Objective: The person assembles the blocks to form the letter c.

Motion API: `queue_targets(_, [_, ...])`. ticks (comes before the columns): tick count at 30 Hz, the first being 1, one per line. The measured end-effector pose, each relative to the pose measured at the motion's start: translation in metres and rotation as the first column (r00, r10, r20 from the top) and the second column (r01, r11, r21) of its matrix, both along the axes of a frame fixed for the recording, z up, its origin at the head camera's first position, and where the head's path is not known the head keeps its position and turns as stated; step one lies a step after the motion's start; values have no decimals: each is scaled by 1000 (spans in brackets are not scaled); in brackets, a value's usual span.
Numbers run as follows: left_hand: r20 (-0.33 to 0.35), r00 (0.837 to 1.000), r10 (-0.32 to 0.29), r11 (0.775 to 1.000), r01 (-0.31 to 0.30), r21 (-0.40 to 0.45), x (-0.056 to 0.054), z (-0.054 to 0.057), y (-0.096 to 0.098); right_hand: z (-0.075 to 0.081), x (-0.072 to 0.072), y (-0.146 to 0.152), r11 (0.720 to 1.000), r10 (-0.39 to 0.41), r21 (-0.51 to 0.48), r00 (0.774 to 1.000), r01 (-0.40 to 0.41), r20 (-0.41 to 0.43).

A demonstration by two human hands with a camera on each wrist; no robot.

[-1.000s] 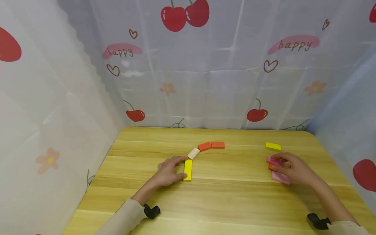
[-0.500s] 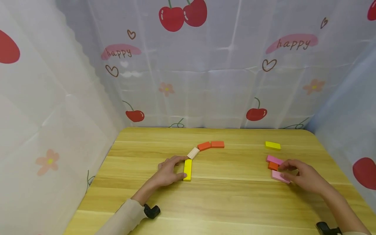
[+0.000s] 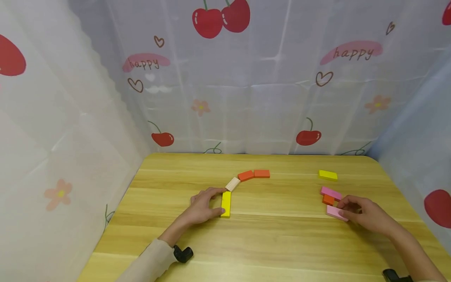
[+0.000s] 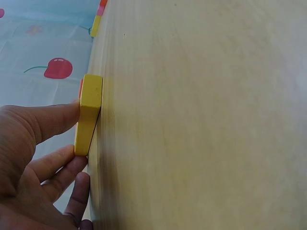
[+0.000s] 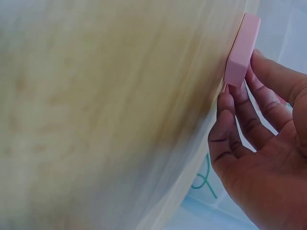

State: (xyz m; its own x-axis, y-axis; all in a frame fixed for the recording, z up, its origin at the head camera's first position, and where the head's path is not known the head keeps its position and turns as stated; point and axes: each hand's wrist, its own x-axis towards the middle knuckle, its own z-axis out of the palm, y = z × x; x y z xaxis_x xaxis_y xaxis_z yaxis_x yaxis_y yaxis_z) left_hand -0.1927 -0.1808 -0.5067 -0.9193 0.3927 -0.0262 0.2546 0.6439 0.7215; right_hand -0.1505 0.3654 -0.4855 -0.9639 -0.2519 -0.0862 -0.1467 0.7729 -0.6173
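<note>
My left hand [image 3: 202, 206] holds a yellow wooden block [image 3: 226, 204] that lies flat, thumb near its close end and index finger by its far end. The left wrist view shows the thumb on that yellow block [image 4: 89, 115]. From its far end, a plain wood block [image 3: 232, 184] and two orange-red blocks [image 3: 246, 175] curve off to the right. On the right, my right hand [image 3: 368, 214] pinches a light pink block [image 3: 336, 212] between thumb and fingers; the right wrist view shows this pink block [image 5: 242, 50] on the tabletop. Beyond it lie a small orange block [image 3: 328, 199] and a darker pink block [image 3: 331, 192].
Another yellow block [image 3: 328, 175] lies at the back right of the wooden table [image 3: 278, 243]. White sheeting [image 3: 246, 113] printed with cherries hangs behind the table and at both sides. A black device [image 3: 183, 253] sits on my left wrist.
My right hand has moved back toward me, from the darker pink and orange blocks to the light pink block. The left hand stays on its yellow block.
</note>
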Motion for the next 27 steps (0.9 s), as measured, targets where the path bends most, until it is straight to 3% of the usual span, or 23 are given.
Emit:
queue_targets(10, [2,1000,-5,1000,5,12,0,2,0,-3,3,-4,998,29,-53,999,-28,26])
queue_targets(20, [8,1000,-7,1000,7,24,1,3,0,-6,2,-8,986,131,-111,990,-125,44])
queue_targets(27, [6,1000,-4,1000,4,14,1,1,1,-5,4,-15,980,160,-125,985,-152,57])
